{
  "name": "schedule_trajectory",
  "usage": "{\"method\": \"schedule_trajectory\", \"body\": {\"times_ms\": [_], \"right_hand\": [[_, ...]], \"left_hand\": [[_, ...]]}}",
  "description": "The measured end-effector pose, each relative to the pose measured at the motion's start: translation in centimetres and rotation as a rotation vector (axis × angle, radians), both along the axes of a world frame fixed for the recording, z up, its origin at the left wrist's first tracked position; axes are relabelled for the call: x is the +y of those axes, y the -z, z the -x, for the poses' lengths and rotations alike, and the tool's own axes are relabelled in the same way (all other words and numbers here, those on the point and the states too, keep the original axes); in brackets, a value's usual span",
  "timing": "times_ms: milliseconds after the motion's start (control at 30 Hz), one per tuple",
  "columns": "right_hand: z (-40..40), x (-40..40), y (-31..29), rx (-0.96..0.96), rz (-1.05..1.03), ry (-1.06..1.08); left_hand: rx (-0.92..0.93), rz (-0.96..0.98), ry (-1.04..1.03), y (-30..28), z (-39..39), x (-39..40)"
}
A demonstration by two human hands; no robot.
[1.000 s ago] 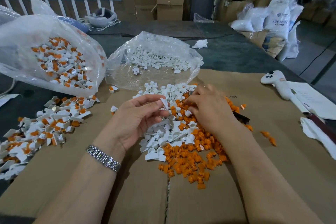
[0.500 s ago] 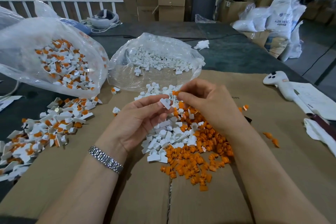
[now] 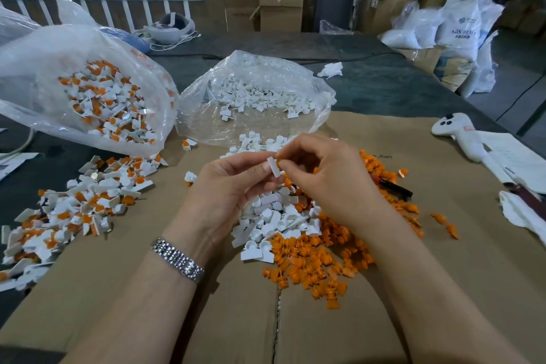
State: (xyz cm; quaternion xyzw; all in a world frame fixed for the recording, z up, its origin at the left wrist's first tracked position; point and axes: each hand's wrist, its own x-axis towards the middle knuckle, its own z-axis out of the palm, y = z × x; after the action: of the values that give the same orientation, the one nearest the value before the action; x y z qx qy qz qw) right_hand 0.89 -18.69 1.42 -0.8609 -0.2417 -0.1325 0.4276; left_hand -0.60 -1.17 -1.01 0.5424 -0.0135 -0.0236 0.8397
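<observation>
Many joined pieces (image 3: 74, 210): a white-and-orange heap on the bench at nine o'clock from the hands, below a clear bag (image 3: 44, 62) holding more.
Left hand (image 3: 230, 186): fingers curled, thumb and forefinger pinching the white clip (image 3: 274, 168).
White clip: held in the air between both hands, above the loose piles; its long axis runs about eleven to five o'clock.
Orange plug (image 3: 279, 159): touching the clip's upper end, mostly hidden by fingertips.
Right hand (image 3: 325, 180): fingers curled, pinching the orange plug.
Loose stock: white pile (image 3: 274, 216) and orange pile (image 3: 310, 257) on the cardboard (image 3: 443, 289), at six o'clock below the hands.
Deciding relation: the plug sits at one o'clock on the clip and the right hand is nearer it, so the press likely runs from three toward nine o'clock.
</observation>
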Motion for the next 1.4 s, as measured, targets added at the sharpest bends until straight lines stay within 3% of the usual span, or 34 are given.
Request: {"method": "schedule_trajectory", "body": {"times_ms": [167, 933, 1100, 1167, 1233, 1300, 1400], "right_hand": [[0.1, -0.9, -0.8, 0.154, -0.131, -0.152], [0.0, -0.3, -0.3, -0.151, 0.111, -0.032], [-0.3, -0.7, -0.3, 0.0, 0.085, -0.056], [-1.1, -1.9, -0.4, 0.052, 0.026, 0.052], [-2.2, -3.7, -0.2, 0.037, 0.173, 0.292], [-3.1, -5.1, 0.4, 0.168, 0.464, 0.458], [-3.7, -5.6, 1.6, 0.36, 0.642, 0.47]], "left_hand": [[0.008, 0.099, 0.03, -0.3, 0.0, 0.1], [0.058, -0.037, -0.062, -0.5, 0.3, 0.1], [0.096, -0.048, -0.08, -0.3, 0.1, 0.0], [0.112, -0.036, -0.074, -0.4, 0.1, 0.1], [0.122, -0.04, -0.077, -0.5, 0.2, 0.1], [0.129, -0.044, -0.071, -0.6, 0.3, 0.1], [0.127, -0.045, -0.06, -0.7, 0.3, 0.2]]}}
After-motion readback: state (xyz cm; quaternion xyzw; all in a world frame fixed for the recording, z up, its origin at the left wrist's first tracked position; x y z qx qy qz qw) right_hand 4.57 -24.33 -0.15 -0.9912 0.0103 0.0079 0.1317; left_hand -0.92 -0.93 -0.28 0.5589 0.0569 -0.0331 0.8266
